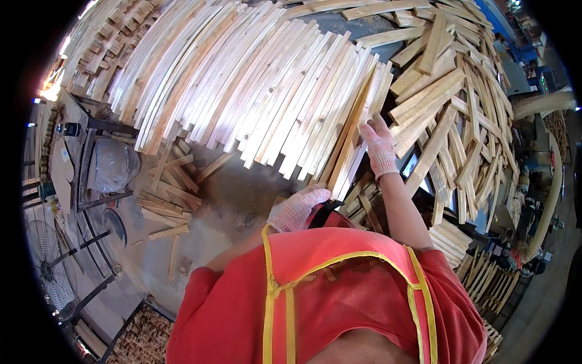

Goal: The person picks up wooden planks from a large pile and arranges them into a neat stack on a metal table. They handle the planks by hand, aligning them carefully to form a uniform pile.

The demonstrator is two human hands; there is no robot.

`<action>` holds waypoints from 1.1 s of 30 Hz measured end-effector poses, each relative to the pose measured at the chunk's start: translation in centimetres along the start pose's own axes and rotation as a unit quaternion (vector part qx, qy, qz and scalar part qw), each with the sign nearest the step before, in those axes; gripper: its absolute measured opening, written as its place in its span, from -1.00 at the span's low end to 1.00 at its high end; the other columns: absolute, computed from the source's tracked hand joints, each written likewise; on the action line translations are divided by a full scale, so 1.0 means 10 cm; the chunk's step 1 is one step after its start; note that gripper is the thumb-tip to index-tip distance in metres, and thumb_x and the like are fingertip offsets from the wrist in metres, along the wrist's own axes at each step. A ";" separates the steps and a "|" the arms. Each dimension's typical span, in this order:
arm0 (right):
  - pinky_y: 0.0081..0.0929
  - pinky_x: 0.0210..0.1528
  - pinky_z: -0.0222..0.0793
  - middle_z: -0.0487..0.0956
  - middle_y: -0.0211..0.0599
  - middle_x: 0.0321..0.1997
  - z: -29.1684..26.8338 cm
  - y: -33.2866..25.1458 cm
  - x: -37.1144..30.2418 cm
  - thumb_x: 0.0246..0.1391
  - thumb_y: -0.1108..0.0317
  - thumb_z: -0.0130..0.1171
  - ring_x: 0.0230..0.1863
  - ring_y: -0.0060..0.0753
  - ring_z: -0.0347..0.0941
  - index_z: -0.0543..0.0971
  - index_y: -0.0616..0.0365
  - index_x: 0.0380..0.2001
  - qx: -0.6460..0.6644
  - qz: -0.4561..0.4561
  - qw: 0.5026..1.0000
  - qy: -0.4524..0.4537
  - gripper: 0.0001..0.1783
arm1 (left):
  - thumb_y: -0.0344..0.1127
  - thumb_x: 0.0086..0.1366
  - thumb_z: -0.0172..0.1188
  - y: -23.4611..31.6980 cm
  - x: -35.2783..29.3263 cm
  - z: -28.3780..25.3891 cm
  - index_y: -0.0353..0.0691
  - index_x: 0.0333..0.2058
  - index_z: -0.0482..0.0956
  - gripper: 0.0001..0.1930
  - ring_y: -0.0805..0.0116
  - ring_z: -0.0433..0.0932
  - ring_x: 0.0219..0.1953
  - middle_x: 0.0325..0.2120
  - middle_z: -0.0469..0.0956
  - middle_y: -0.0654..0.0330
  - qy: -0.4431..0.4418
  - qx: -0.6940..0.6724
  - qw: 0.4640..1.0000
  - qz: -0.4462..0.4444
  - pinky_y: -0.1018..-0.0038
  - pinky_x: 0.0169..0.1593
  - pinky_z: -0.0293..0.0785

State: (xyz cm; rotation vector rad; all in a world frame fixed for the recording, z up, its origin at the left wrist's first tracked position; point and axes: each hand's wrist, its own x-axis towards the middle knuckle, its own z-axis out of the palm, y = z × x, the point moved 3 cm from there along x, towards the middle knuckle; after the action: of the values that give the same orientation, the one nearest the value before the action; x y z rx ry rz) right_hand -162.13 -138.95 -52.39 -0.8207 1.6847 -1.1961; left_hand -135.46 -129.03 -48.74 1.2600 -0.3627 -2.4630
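Observation:
A long row of pale wooden strips [291, 91] lies side by side in front of me. Near its right end, one browner wooden strip [351, 136] is tilted up on its edge, its dark side showing. My left hand [300, 209], in a whitish knit glove, is closed at this strip's near end; its fingertips are partly hidden. My right hand [380, 148], in a similar glove with pinkish fingers, is at the right edge of the row, fingers apart beside the last strips. Whether its fingertips touch the wood is hard to make out.
A loose, crisscrossed heap of wooden strips [436, 109] rises on the right. Offcuts [167, 206] lie on the floor left of me. Farther left stand a metal-framed table [82, 158] and a caged fan [48, 261]. A pale flexible hose [553, 200] hangs at far right.

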 end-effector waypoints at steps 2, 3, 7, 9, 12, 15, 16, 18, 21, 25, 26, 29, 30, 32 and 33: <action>-0.35 0.49 0.23 0.45 0.05 0.46 -0.03 0.20 0.14 0.28 0.24 0.35 0.42 -0.16 0.40 0.14 0.41 0.56 -0.048 0.005 0.998 0.027 -0.06 | -0.07 0.50 0.23 -0.54 0.39 -0.47 -0.25 0.03 0.63 -0.64 0.31 0.64 -0.08 -0.07 0.68 0.09 0.037 -0.033 0.996 -0.074 0.30 0.08 0.61; -0.36 0.48 0.24 0.46 0.04 0.45 -0.04 0.14 0.10 0.29 0.24 0.35 0.41 -0.17 0.41 0.15 0.40 0.56 -0.074 -0.002 0.997 0.026 -0.07 | -0.05 0.50 0.24 -0.73 0.55 -0.64 -0.24 0.03 0.64 -0.63 0.33 0.64 -0.07 -0.06 0.69 0.11 0.055 -0.049 0.990 -0.117 0.31 0.08 0.61; -0.40 0.44 0.27 0.47 0.01 0.45 -0.23 0.19 0.10 0.28 0.23 0.35 0.41 -0.19 0.42 0.21 0.35 0.54 -0.109 0.019 0.994 0.005 -0.10 | 0.06 0.50 0.23 -0.62 0.52 -0.40 -0.23 0.04 0.65 -0.55 0.31 0.64 -0.03 -0.02 0.67 0.11 0.114 -0.049 0.988 -0.089 0.36 0.06 0.58; -0.37 0.37 0.34 0.57 0.04 0.32 -0.31 0.21 0.14 0.24 0.17 0.34 0.33 -0.15 0.48 0.33 0.33 0.47 -0.071 0.034 0.995 0.053 -0.17 | 0.07 0.50 0.22 -0.52 0.59 -0.28 -0.24 0.09 0.62 -0.53 0.31 0.62 0.02 0.01 0.66 0.12 0.122 -0.038 0.990 -0.064 0.37 0.11 0.53; -0.35 0.35 0.35 0.59 0.01 0.29 -0.38 0.16 0.17 0.23 0.17 0.35 0.29 -0.18 0.50 0.33 0.34 0.47 -0.044 0.014 0.992 0.119 -0.16 | 0.07 0.51 0.22 -0.46 0.69 -0.19 -0.25 0.16 0.58 -0.49 0.32 0.58 0.09 0.07 0.64 0.12 0.124 0.033 0.992 -0.004 0.38 0.19 0.46; -0.36 0.37 0.33 0.57 0.00 0.31 -0.65 0.28 0.20 0.23 0.21 0.35 0.30 -0.16 0.49 0.26 0.38 0.50 -0.064 -0.001 0.993 0.101 -0.11 | 0.08 0.52 0.21 -0.46 0.63 -0.13 -0.26 0.23 0.54 -0.44 0.33 0.55 0.16 0.12 0.62 0.13 0.116 0.142 0.981 0.067 0.40 0.28 0.39; -0.36 0.37 0.33 0.57 0.00 0.31 -0.77 0.36 0.23 0.23 0.21 0.35 0.30 -0.16 0.49 0.25 0.38 0.51 -0.061 -0.012 0.994 0.088 -0.10 | 0.08 0.53 0.20 -0.45 0.57 -0.10 -0.26 0.26 0.53 -0.43 0.34 0.54 0.18 0.13 0.62 0.13 0.114 0.182 0.972 0.090 0.40 0.30 0.36; -0.50 -0.09 0.48 0.64 -0.27 0.01 -0.83 0.34 0.16 0.29 0.33 0.31 -0.10 -0.41 0.57 0.37 0.26 0.47 -0.025 0.007 0.997 0.076 -0.27 | 0.09 0.53 0.20 -0.45 0.44 -0.06 -0.27 0.31 0.50 -0.39 0.34 0.51 0.23 0.17 0.61 0.13 0.128 0.240 0.953 0.132 0.41 0.36 0.31; -0.54 -0.29 0.46 0.65 -0.45 -0.24 -0.82 0.15 0.11 0.35 0.31 0.28 -0.33 -0.57 0.53 0.49 0.20 0.38 0.031 0.052 0.998 0.027 -0.42 | 0.08 0.53 0.20 -0.45 0.26 0.00 -0.29 0.31 0.51 -0.39 0.34 0.51 0.27 0.20 0.60 0.12 0.133 0.167 0.965 0.154 0.40 0.38 0.32; -0.54 -0.24 0.50 0.66 -0.45 -0.25 -0.61 -0.31 0.00 0.39 0.23 0.26 -0.31 -0.56 0.53 0.45 0.20 0.43 0.062 0.026 0.997 -0.029 -0.38 | -0.01 0.53 0.22 -0.05 -0.02 0.25 -0.25 0.24 0.61 -0.50 0.43 0.50 0.18 0.11 0.63 0.20 0.072 0.047 0.975 0.204 0.42 0.34 0.34; -0.50 -0.18 0.54 0.67 -0.39 -0.19 -0.59 -0.36 0.04 0.41 0.17 0.24 -0.25 -0.53 0.56 0.37 0.19 0.49 0.044 0.028 0.998 -0.043 -0.31 | -0.04 0.53 0.22 0.11 -0.09 0.34 -0.25 0.22 0.62 -0.52 0.44 0.51 0.14 0.07 0.64 0.20 0.072 0.059 0.975 0.203 0.42 0.30 0.38; -0.32 -0.10 0.59 0.62 -0.25 -0.10 -0.38 -0.46 0.19 0.35 -0.06 0.30 -0.17 -0.33 0.58 0.21 0.15 0.55 0.208 0.074 0.974 -0.051 -0.10 | -0.15 0.48 0.21 0.62 -0.36 0.79 -0.32 0.05 0.67 -0.64 0.44 0.55 -0.01 -0.09 0.62 0.26 0.079 0.108 0.979 0.155 0.39 0.18 0.47; -0.19 -0.11 0.62 0.61 -0.14 -0.12 -0.23 -0.51 0.29 0.28 -0.09 0.38 -0.22 -0.20 0.59 0.32 0.05 0.43 0.297 0.179 0.937 -0.032 -0.17 | -0.20 0.44 0.25 0.74 -0.37 0.92 -0.31 -0.01 0.69 -0.69 0.35 0.58 0.01 -0.08 0.63 0.18 0.059 0.220 0.947 0.227 0.36 0.16 0.50; -0.11 -0.19 0.64 0.62 -0.11 -0.13 -0.03 -0.71 0.35 0.22 -0.07 0.45 -0.28 -0.20 0.58 0.47 0.03 0.17 0.378 0.201 0.897 -0.110 -0.36 | -0.24 0.41 0.29 0.77 -0.24 0.98 -0.30 0.03 0.68 -0.68 0.21 0.61 0.03 -0.06 0.64 0.06 -0.020 0.632 0.514 0.580 0.32 0.16 0.53; -0.13 -0.25 0.64 0.61 -0.11 -0.16 -0.06 -0.71 0.49 0.23 0.05 0.45 -0.32 -0.23 0.58 0.51 0.03 -0.02 0.357 0.192 0.907 -0.113 -0.55 | -0.24 0.41 0.27 0.79 -0.24 1.07 -0.28 0.06 0.69 -0.66 0.08 0.60 0.08 0.00 0.63 0.00 -0.020 0.574 0.668 0.474 0.26 0.19 0.52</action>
State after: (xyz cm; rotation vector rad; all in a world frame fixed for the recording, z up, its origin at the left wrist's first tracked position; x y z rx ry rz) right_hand -164.47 -145.25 -46.93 -0.1467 1.0227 -1.2471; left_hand -141.41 -134.50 -37.88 0.8596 -2.1506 -1.1661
